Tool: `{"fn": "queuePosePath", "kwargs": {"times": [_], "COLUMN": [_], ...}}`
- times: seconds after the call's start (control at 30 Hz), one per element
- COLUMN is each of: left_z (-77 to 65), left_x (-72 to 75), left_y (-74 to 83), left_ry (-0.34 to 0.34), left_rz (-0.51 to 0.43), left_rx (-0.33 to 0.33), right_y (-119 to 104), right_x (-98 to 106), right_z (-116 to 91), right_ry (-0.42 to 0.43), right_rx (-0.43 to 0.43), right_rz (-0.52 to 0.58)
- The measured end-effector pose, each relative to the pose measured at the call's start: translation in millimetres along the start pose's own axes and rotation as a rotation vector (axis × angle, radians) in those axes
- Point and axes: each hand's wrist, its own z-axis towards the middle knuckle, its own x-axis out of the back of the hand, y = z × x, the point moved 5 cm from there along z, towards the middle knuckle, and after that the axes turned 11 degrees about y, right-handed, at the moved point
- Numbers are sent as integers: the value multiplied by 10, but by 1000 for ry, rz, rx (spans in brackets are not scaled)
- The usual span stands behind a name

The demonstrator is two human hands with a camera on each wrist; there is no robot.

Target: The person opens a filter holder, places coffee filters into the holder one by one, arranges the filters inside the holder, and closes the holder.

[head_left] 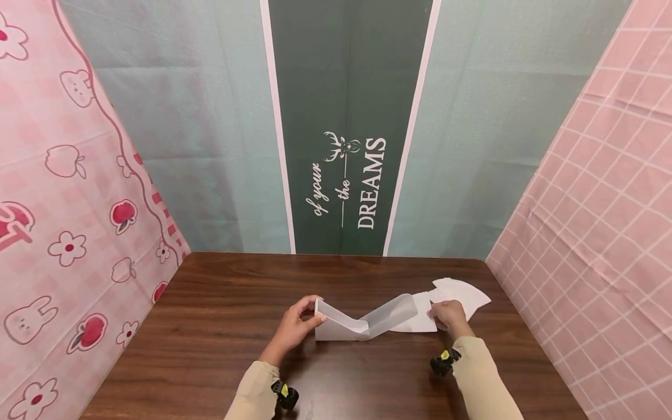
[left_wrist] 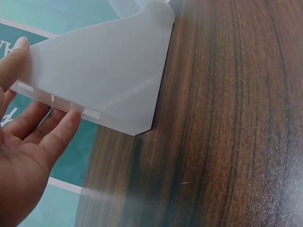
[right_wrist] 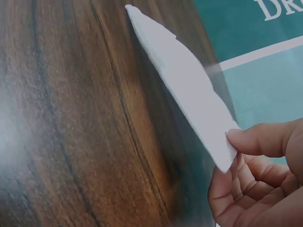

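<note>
A translucent white plastic case (head_left: 341, 331) stands unfolded on the table, its two halves joined in the middle and spread in a wide V. My left hand (head_left: 300, 324) grips its left end; in the left wrist view the thumb lies on one face of the ribbed case (left_wrist: 109, 71) and the fingers along the edge. To the right, my right hand (head_left: 448, 316) pinches a corner of white fan-shaped coffee filter paper (head_left: 422, 318). The right wrist view shows this coffee filter paper (right_wrist: 184, 85) nearly edge-on between thumb and fingers. The case's right half partly covers it.
Another white fan-shaped paper (head_left: 464, 293) lies behind the right hand, overlapping the first. Everything is on a brown wood-grain table (head_left: 236, 280). A printed cloth (head_left: 341, 245) hangs behind its far edge, with pink cloths at both sides.
</note>
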Motion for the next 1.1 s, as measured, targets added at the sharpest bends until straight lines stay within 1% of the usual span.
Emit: {"fn": "queuePosePath", "kwargs": {"times": [0.1, 0.2, 0.3, 0.4, 0.47, 0.6, 0.77, 0.87, 1.1], "left_z": [-4, -9, -31, -55, -62, -51, -43, -38, -39], "left_x": [-4, -10, 0, 22, 34, 39, 42, 45, 55], "left_y": [1, 34, 174, 327, 376, 374, 375, 366, 363], "left_ry": [0, 6, 3, -5, -12, -19, -27, -32, -29], "left_rz": [8, 4, -10, -27, -27, -37, -28, -16, -9], "left_rx": [2, -11, -11, 7, 22, 27, 25, 36, 63], "right_y": [-7, -42, -95, -155, -201, -298, -433, -516, -675], "right_x": [13, 38, 69, 92, 100, 105, 112, 110, 74], "right_z": [-36, -85, -124, -148, -173, -233, -307, -352, -452], "right_ry": [10, 31, 51, 63, 65, 86, 154, 179, 113], "right_rx": [15, 40, 74, 120, 143, 180, 259, 287, 272], "right_rz": [-3, 13, 19, 26, 44, 81, 41, 41, 125]}}
